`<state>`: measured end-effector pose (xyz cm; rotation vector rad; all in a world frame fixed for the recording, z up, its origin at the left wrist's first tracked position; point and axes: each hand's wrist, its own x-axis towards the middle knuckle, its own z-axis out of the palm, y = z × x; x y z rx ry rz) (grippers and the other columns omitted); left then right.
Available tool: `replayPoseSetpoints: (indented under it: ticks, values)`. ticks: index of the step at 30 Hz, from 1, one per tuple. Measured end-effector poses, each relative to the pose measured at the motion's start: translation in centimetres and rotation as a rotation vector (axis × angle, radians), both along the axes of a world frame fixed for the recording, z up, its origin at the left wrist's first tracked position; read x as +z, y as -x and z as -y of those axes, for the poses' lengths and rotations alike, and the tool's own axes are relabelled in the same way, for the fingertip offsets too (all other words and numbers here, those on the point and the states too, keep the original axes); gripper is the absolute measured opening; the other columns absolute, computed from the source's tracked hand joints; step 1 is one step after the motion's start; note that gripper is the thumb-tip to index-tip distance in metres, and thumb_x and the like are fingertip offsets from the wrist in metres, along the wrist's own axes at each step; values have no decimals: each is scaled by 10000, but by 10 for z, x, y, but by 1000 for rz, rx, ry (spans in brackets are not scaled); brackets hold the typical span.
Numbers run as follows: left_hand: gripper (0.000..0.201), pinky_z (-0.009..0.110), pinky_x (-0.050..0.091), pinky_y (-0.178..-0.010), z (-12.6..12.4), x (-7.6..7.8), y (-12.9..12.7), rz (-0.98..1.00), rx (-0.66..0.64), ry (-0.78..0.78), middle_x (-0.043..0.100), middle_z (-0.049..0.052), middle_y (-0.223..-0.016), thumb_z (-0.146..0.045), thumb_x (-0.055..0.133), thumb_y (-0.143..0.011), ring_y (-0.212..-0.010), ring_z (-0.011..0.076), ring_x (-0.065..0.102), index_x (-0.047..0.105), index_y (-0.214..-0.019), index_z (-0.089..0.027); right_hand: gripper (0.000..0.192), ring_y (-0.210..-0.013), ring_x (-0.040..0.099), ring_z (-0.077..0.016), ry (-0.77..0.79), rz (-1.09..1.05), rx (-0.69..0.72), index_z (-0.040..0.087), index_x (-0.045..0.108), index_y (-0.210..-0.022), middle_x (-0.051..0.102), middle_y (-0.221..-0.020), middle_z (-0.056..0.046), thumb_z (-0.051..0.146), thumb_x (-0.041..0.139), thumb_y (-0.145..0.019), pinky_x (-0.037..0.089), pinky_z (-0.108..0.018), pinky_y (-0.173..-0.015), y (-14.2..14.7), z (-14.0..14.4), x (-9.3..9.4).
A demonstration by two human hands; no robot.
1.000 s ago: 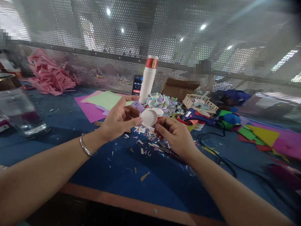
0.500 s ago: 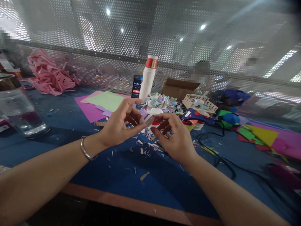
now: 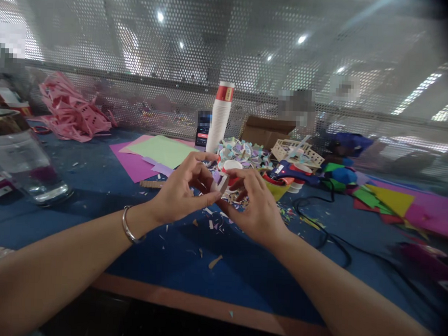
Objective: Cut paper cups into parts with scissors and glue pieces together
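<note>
Between my two hands, above the middle of the blue table, is a small round paper piece, pale with some purple beside it. My left hand, a silver bangle at its wrist, pinches the piece from the left between thumb and fingers. From the right, my right hand has its thumb and fingertips closed at the piece's edge. Just behind the fingers stands a white and red paper cup. A heap of pale green, white and purple paper cut-outs lies beyond it.
A tall paper cup stack rises beside a phone. Right are a blue glue gun, its black cable and coloured paper. Left are green paper, pink paper pieces and a glass jar. Scraps litter the table.
Both hands have moved slightly down. The paper piece has tilted more upright between my fingers, and purple now shows beside it.
</note>
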<state>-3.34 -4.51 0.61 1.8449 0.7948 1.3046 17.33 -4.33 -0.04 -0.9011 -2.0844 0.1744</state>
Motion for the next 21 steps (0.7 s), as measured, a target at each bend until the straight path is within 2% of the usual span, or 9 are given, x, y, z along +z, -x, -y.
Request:
replayPoseSetpoints:
  ticks: [3,8,10,14,18,21]
  values:
    - [615,262,533,-696,-6,1,2,15,-64,82,646,8,-868,-313,816,-783,-773,148,634,548,-1325,-199,455,-895,637,-232,-7,3,3,223,521,-1253,590,-1140,-116,286,720,-848,567,-413,-784,0,1,1]
    - [435,326,534,-880,-18,-2,6,33,-212,261,709,75,-1104,-306,827,-759,-1019,210,663,692,-1163,-218,456,-919,642,-249,-14,21,2,229,536,-1248,606,-1170,-123,261,714,-829,568,-416,-766,-1,1,1]
    - [374,329,538,-872,-19,-4,5,63,-244,313,728,63,-1053,-292,826,-760,-970,197,677,717,-1111,-219,458,-933,644,-255,-19,29,1,228,547,-1250,612,-1167,-121,262,720,-827,564,-418,-773,-2,1,2]
    - [138,315,561,-798,-17,-7,0,170,-190,391,726,44,-864,-286,788,-788,-807,164,683,747,-863,-179,413,-934,635,-244,36,6,-1,225,580,-1237,620,-1152,-124,318,728,-863,563,-371,-719,-4,-1,4]
    - [162,293,568,-770,-18,-8,-2,244,-122,415,721,47,-897,-297,792,-786,-807,152,678,743,-868,-165,394,-903,638,-221,151,-65,-7,214,598,-1229,635,-1151,-124,393,707,-896,559,-330,-675,-3,-4,3]
    - [234,276,563,-696,-21,-9,0,325,-30,455,703,26,-844,-303,855,-729,-752,143,676,695,-828,-163,320,-825,637,-198,264,-117,-19,197,633,-1134,679,-1025,-96,423,685,-913,531,-314,-660,-3,-5,1]
